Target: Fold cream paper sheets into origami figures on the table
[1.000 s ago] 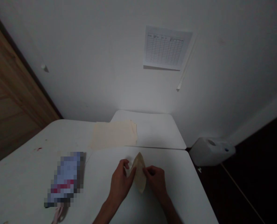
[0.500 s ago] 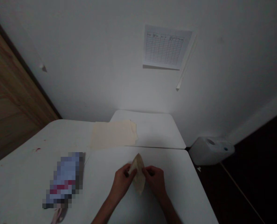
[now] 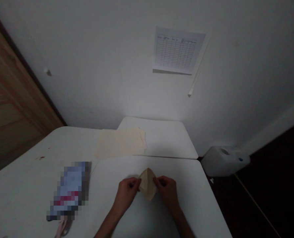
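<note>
A small folded piece of tan paper (image 3: 147, 184) stands between my two hands just above the white table (image 3: 142, 218). My left hand (image 3: 125, 194) pinches its left edge with fingers closed. My right hand (image 3: 167, 191) pinches its right edge in the same way. The paper forms a short diamond shape with a point at the top and another at the bottom.
A stack of cream sheets (image 3: 121, 142) lies on the table behind my hands. A blurred-out flat object (image 3: 69, 190) lies to the left. A white plastic container (image 3: 223, 160) sits on the dark floor at the right. A wooden door (image 3: 10, 105) is at the left, a printed chart (image 3: 177, 50) on the wall.
The paper went from a tall narrow upright shape to a shorter, wider diamond, and both hands moved slightly apart while still holding it.
</note>
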Available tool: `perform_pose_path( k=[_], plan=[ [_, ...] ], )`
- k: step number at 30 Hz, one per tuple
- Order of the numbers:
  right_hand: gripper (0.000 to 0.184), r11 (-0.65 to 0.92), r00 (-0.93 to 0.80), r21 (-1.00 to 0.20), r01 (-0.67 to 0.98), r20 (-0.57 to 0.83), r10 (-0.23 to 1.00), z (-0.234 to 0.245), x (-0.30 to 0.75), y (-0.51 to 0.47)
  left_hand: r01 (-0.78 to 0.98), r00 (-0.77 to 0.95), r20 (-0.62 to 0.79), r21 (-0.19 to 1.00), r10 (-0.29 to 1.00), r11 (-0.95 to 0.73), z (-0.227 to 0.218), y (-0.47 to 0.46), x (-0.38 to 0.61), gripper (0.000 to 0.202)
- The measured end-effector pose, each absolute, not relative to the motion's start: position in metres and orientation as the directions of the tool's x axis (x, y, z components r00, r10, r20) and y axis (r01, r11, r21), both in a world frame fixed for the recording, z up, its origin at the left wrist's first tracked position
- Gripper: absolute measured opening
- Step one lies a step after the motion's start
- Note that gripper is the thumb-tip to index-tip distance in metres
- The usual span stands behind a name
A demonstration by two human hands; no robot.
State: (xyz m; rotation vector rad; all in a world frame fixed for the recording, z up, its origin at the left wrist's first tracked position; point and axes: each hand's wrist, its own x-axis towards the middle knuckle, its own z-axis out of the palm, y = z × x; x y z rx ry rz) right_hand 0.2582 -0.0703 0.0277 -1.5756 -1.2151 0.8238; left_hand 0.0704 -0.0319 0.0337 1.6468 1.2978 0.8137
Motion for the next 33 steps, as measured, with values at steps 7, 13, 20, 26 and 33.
perform_pose_path(
  k=[7,13,20,26,33],
  plan=[
    [0.038,-0.039,0.224,-0.946,0.321,0.036,0.974,0.026,0.264,-0.069,0.412,0.269,-0.017,0.906,0.963,-0.099,0.029,-0.028,0.068,0.049],
    [0.031,0.041,0.273,-0.866,0.498,0.201,0.941,0.042,0.260,-0.082,0.463,0.233,-0.012,0.881,0.972,-0.100,0.025,-0.026,0.072,0.050],
    [0.020,0.286,-0.088,-0.634,0.718,0.325,0.942,0.044,0.247,-0.110,0.472,0.153,-0.079,0.882,0.985,-0.002,0.027,-0.021,0.076,0.049],
    [0.016,0.298,-0.125,-0.534,0.791,0.336,0.933,0.037,0.250,-0.107,0.436,0.134,-0.132,0.898,0.982,0.061,0.023,-0.020,0.084,0.055],
    [0.022,0.274,-0.049,-0.539,0.796,0.394,0.918,0.046,0.291,-0.098,0.393,0.132,-0.064,0.920,0.989,0.007,0.029,-0.015,0.087,0.050]
  ],
)
